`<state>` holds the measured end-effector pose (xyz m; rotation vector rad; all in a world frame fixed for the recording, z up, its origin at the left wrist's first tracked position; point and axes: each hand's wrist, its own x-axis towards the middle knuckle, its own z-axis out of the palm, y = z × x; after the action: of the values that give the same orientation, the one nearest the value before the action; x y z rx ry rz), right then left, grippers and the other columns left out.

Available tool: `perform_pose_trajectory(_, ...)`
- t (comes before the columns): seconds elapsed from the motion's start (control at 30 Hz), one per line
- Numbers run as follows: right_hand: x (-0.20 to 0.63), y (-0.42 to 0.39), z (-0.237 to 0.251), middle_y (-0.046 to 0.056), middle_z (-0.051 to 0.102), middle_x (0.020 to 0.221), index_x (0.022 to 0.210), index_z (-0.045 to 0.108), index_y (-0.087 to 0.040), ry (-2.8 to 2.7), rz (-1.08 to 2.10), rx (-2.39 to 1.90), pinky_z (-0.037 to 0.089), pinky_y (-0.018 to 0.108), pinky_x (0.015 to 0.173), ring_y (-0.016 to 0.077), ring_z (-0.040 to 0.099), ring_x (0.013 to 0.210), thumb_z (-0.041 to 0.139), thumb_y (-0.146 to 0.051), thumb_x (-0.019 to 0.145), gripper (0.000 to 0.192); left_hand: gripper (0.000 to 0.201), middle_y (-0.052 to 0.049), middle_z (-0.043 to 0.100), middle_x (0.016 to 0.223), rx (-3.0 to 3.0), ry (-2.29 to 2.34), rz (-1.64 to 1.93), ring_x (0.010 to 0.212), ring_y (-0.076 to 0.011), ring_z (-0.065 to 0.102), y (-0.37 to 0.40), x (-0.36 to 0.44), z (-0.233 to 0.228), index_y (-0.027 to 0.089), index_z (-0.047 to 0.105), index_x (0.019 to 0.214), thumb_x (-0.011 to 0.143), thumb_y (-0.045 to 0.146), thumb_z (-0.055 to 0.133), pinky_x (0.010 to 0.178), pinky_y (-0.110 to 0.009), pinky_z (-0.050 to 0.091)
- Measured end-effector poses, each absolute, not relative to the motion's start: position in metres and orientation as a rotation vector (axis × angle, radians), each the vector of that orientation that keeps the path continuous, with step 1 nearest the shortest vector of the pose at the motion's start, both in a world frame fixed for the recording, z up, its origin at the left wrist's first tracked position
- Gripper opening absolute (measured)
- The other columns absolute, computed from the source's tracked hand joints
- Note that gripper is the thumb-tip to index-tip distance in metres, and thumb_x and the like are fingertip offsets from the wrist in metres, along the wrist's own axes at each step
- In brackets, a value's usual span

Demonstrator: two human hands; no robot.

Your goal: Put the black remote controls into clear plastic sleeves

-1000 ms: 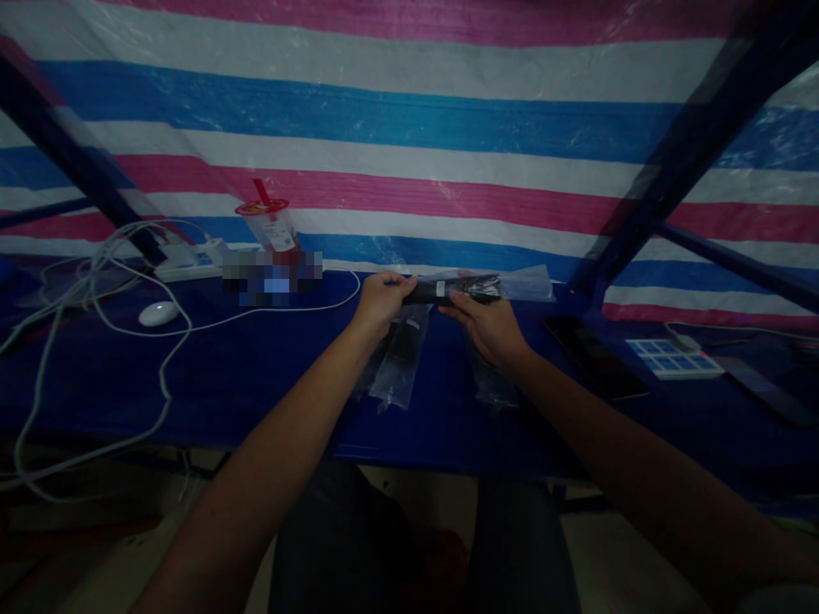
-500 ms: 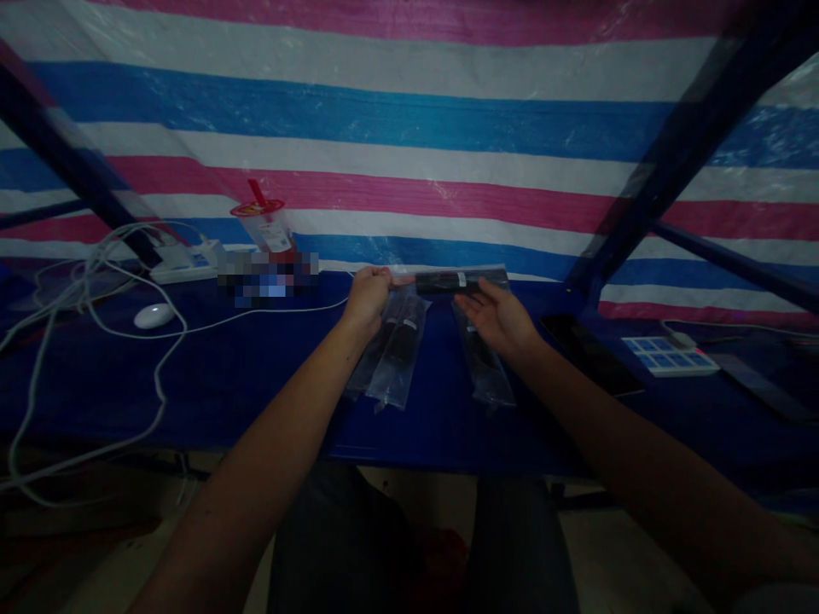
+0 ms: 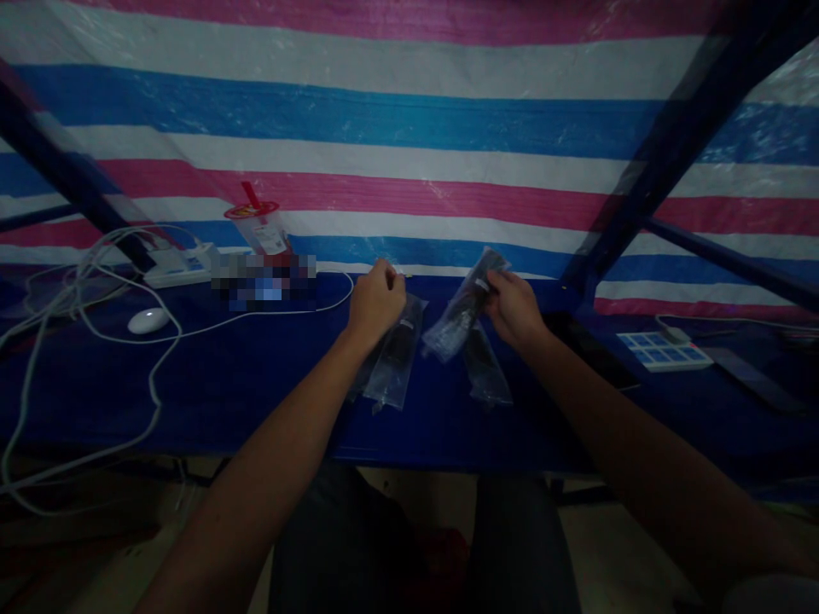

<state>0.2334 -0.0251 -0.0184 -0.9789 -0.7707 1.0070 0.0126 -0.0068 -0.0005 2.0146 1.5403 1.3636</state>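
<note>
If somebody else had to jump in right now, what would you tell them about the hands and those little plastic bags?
Right hand: holds one clear bag with dark contents by its upper end, lifted off the blue table.
Left hand: closed in a loose fist above the left bags; whether it grips anything is unclear.
Another bag lies flat under the lifted one.
Done: three or so bags lie on the table.
Left: the held bag is not set down.

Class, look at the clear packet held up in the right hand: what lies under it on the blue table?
Under the held packet in the right hand, another clear packet lies on the blue table. Its upper end is covered.
</note>
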Motion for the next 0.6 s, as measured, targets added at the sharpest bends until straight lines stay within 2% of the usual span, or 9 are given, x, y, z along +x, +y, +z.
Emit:
perform_pose_trajectory(0.1,0.237,-0.028,-0.018,0.001,0.067,0.075,0.122,0.059,-0.019,-1.029,0.762,-1.304,0.055,0.038,0.069,0.0210,0.064,0.067,0.068,-0.026,0.080,0.043,0.016,-0.011,0.067,0.081,2.338,1.635,1.003,0.080,-0.0264,0.064,-0.012,0.014,-0.005,0.019,0.063,0.095,0.089,0.034,0.058,0.079,-0.039,0.046)
perform_pose_trajectory(0.17,0.236,-0.031,-0.022,0.002,0.066,0.074,0.128,0.059,-0.015,-1.242,0.535,-1.509,0.053,0.039,0.073,0.0224,0.063,0.069,0.067,-0.025,0.080,0.050,0.026,-0.015,0.068,0.091,2.448,1.660,0.784,0.087,-0.0299,0.065,-0.014,0.015,-0.008,0.018,0.065,0.103,0.089,0.039,0.060,0.082,-0.043,0.047)
perform_pose_trajectory(0.3,0.230,-0.034,-0.036,0.010,0.070,0.090,0.123,0.065,-0.013,-1.566,0.242,-1.669,0.051,0.041,0.083,0.0257,0.065,0.083,0.062,-0.026,0.083,0.042,0.050,-0.023,0.065,0.111,2.566,1.705,0.572,0.102,-0.0385,0.063,-0.018,0.017,-0.011,0.014,0.063,0.117,0.085,0.052,0.063,0.087,-0.049,0.048)
perform_pose_trajectory(0.4,0.226,-0.035,-0.045,0.016,0.068,0.100,0.117,0.069,-0.013,-1.748,0.125,-1.742,0.049,0.043,0.089,0.0291,0.064,0.094,0.061,-0.031,0.086,0.037,0.062,-0.026,0.063,0.117,2.599,1.756,0.462,0.108,-0.0432,0.061,-0.022,0.020,-0.010,0.011,0.060,0.123,0.081,0.056,0.066,0.088,-0.052,0.049)
perform_pose_trajectory(0.6,0.223,-0.036,-0.049,0.018,0.062,0.106,0.114,0.071,-0.014,-1.848,0.001,-1.726,0.048,0.048,0.093,0.0325,0.061,0.100,0.064,-0.042,0.086,0.040,0.061,-0.027,0.063,0.118,2.607,1.780,0.401,0.109,-0.0437,0.062,-0.028,0.026,-0.008,0.011,0.056,0.127,0.079,0.046,0.070,0.087,-0.051,0.049)
